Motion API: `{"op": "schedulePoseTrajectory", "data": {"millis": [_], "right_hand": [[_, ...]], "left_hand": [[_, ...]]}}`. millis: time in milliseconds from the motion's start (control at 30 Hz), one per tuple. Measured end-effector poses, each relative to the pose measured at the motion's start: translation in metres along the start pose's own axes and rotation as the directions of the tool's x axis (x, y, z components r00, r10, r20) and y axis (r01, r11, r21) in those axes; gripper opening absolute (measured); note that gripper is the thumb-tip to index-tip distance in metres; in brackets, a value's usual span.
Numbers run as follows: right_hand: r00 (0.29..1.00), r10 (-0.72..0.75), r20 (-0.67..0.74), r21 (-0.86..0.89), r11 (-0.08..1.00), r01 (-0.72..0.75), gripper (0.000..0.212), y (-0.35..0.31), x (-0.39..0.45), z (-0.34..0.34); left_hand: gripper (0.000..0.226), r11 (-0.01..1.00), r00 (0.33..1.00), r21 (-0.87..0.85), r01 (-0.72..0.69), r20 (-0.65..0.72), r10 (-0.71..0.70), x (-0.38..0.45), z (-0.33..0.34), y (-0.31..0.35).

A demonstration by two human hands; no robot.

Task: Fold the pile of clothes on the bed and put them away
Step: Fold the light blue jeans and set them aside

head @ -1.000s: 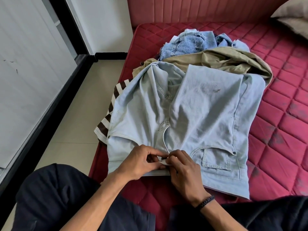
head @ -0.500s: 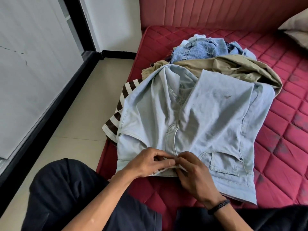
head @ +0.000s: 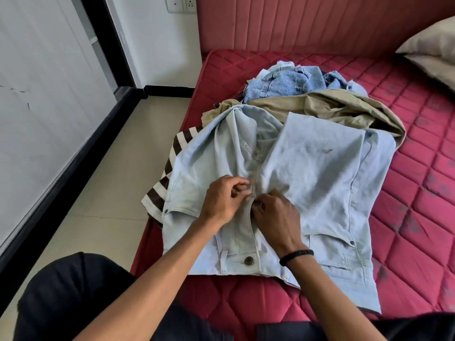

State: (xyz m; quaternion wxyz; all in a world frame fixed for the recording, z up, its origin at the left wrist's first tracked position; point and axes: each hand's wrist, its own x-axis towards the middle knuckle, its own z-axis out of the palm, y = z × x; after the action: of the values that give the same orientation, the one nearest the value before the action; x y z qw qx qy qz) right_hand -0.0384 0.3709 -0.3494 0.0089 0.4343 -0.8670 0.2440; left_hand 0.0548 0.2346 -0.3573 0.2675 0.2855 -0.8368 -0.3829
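Pale blue denim jeans point(head: 307, 173) lie spread front-up on a quilted red mattress point(head: 418, 217), waistband nearest the camera, its metal button point(head: 249, 260) fastened. The left hand point(head: 222, 200) and right hand point(head: 277, 217) both pinch the fly with curled fingers. No brand or writing is legible. Beyond the jeans, a khaki garment point(head: 327, 107), darker blue denim point(head: 280, 82) and a brown-and-white striped cloth point(head: 170, 173) form the pile. A beige pillow point(head: 430, 50) rests by the padded red headboard point(head: 307, 20); cream floor tiles point(head: 103, 180) and a white wall socket point(head: 181, 3) flank the bed.
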Motion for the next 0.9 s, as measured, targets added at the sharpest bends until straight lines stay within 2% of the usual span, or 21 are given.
{"op": "schedulePoseTrajectory", "data": {"millis": [67, 100, 167, 300, 367, 533, 667, 767, 800, 867, 900], "right_hand": [[1.000, 0.011, -0.021, -0.040, 0.999, -0.012, 0.012, -0.002, 0.007, 0.009], [0.999, 0.014, -0.031, -0.040, 0.999, -0.015, 0.011, -0.001, 0.008, 0.013], [0.998, 0.026, -0.055, -0.025, 0.999, -0.028, 0.010, 0.004, 0.006, 0.022], [0.986, 0.132, -0.105, 0.074, 0.989, -0.125, 0.007, 0.006, 0.005, 0.039], [0.986, 0.132, -0.105, 0.129, 0.985, -0.118, 0.012, 0.009, 0.003, 0.046], [0.999, 0.040, -0.034, 0.192, 0.981, -0.033, 0.010, 0.019, 0.001, 0.045], [0.977, -0.199, 0.074, 0.311, 0.936, 0.167, 0.010, 0.019, -0.042, 0.014], [0.964, -0.195, 0.179, 0.432, 0.896, 0.101, 0.011, 0.033, -0.078, -0.007], [0.950, -0.229, 0.213, 0.424, 0.897, 0.121, 0.019, 0.038, -0.087, -0.014], [0.869, -0.360, 0.339, 0.282, 0.920, 0.271, 0.058, 0.051, -0.101, -0.027], [0.826, -0.400, 0.398, 0.190, 0.916, 0.352, 0.076, 0.062, -0.105, -0.034]], "left_hand": [[0.024, 0.980, 0.978, -0.049, 0.193, 0.088, -0.188, 0.016, 0.012, -0.009], [0.027, 0.957, 0.957, -0.063, 0.282, 0.095, -0.276, 0.020, 0.017, -0.015], [0.037, 0.934, 0.934, -0.029, 0.357, 0.050, -0.355, 0.023, 0.025, -0.023], [0.044, 0.927, 0.927, 0.014, 0.375, -0.014, -0.375, 0.024, 0.031, -0.028], [0.044, 0.926, 0.926, 0.022, 0.377, -0.037, -0.376, 0.023, 0.032, -0.030], [0.042, 0.943, 0.944, 0.072, 0.325, -0.083, -0.319, 0.017, 0.038, -0.025], [0.041, 0.946, 0.953, 0.128, 0.297, -0.104, -0.285, 0.015, 0.040, -0.020], [0.039, 0.952, 0.961, 0.136, 0.274, -0.075, -0.266, 0.012, 0.041, -0.018], [0.037, 0.955, 0.965, 0.141, 0.262, -0.054, -0.257, 0.011, 0.040, -0.017], [0.039, 0.960, 0.975, 0.192, 0.205, 0.044, -0.217, 0.005, 0.032, -0.008], [0.052, 0.957, 0.972, 0.249, 0.147, 0.144, -0.187, -0.002, 0.025, -0.004]]}}
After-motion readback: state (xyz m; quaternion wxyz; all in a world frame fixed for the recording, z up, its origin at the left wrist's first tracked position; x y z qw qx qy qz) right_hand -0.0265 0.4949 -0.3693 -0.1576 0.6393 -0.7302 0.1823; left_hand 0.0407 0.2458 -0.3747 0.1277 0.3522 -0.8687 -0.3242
